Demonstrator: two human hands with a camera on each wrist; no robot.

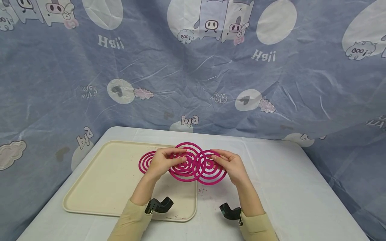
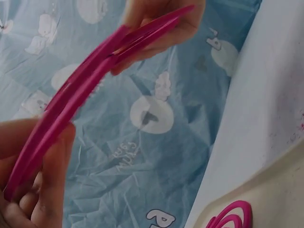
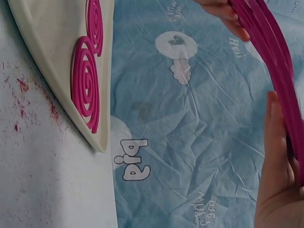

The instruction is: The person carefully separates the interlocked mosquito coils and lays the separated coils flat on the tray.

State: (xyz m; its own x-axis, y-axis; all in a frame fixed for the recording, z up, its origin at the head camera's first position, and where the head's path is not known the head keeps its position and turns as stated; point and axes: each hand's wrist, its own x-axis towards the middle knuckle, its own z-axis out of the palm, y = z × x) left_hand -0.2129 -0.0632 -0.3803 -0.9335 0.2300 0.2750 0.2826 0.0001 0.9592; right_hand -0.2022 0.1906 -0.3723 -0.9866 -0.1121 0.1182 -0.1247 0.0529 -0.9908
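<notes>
In the head view, my left hand [image 1: 162, 163] pinches a magenta mosquito coil [image 1: 187, 144] between thumb and fingers. My right hand [image 1: 234, 165] grips another mosquito coil [image 1: 210, 183] by its right side. The two coils overlap in the middle, raised above the surface. Seen edge-on in the left wrist view, the held coils [image 2: 71, 102] look like thin bowed layers lying close together; whether they are interlocked I cannot tell. Two more mosquito coils lie in the tray, a nearer coil [image 3: 85, 85] and a farther coil [image 3: 95, 28], partly hidden by my left hand in the head view.
A cream tray [image 1: 99, 180] takes up the left of the white-covered table [image 1: 289, 194]. Pinkish crumbs [image 3: 23, 85] are scattered beside the tray's right edge. A blue patterned cloth [image 1: 181, 73] hangs behind the table and along its sides.
</notes>
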